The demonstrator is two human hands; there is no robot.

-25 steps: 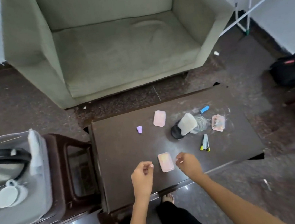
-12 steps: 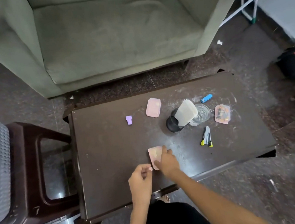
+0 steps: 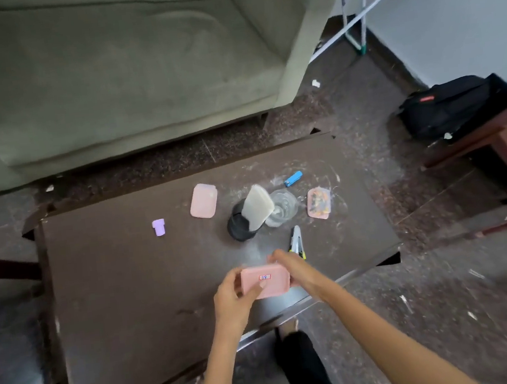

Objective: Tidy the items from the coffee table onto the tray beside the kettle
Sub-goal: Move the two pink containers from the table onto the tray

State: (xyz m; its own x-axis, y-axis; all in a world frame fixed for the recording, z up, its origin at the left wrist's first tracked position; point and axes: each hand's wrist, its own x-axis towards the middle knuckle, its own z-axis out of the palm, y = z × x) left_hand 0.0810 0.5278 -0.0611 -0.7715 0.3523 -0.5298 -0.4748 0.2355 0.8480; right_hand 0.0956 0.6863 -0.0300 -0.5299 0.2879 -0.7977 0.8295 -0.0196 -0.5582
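Left hand (image 3: 231, 300) and right hand (image 3: 289, 268) clamp pink box (image 3: 265, 281) | risk: drop (tray out of view), loose grip

Home living room, sofa (image 3: 112, 72), coffee table (image 3: 124, 285)

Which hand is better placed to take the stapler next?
Probably the right hand: it grips the pink box just beside the stapler. The left hand holds the box's far side.
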